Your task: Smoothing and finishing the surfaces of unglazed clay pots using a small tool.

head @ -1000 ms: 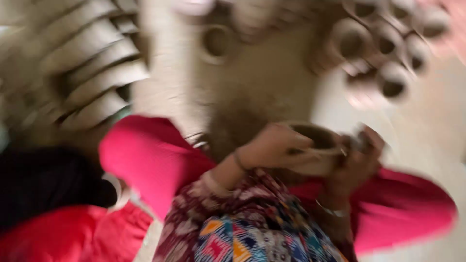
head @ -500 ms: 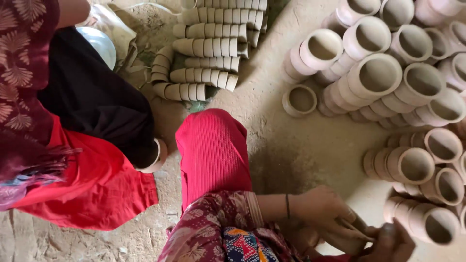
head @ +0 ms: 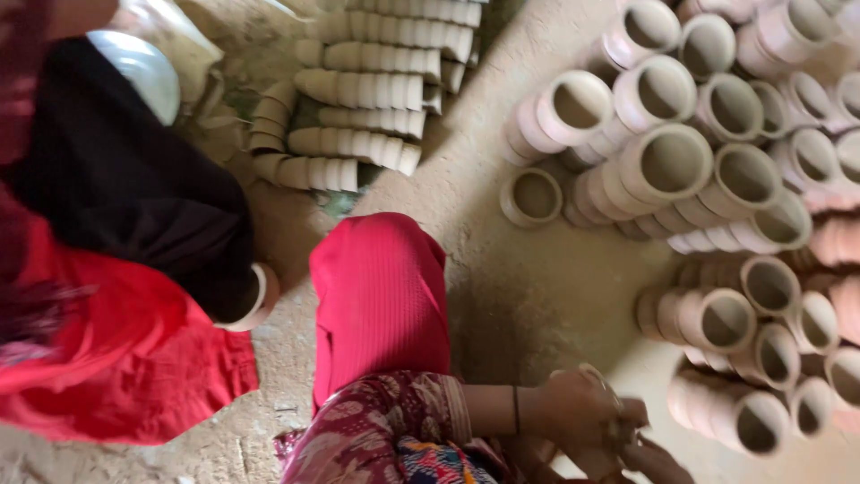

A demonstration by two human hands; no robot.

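My left hand [head: 578, 410] reaches in from the lower left, in a floral sleeve with a thin dark bangle at the wrist. It is closed around a small clay cup [head: 598, 376], of which only a pale rim shows, blurred. My right hand [head: 652, 459] meets it from below at the frame's bottom edge, fingers pressed to the same cup, and is mostly cut off. My knee in pink cloth [head: 381, 296] is just left of the hands.
Stacks of pale clay cups [head: 672, 166] lie on their sides on the dirt floor to the right, and a single cup [head: 533, 197] stands alone. More nested stacks [head: 367, 90] lie at the top. Another person in red and black [head: 125, 269] sits close on the left.
The view has swung and sharpened; my hands with the cup now sit lower right in frame. The cup stacks and the person at left came into view.
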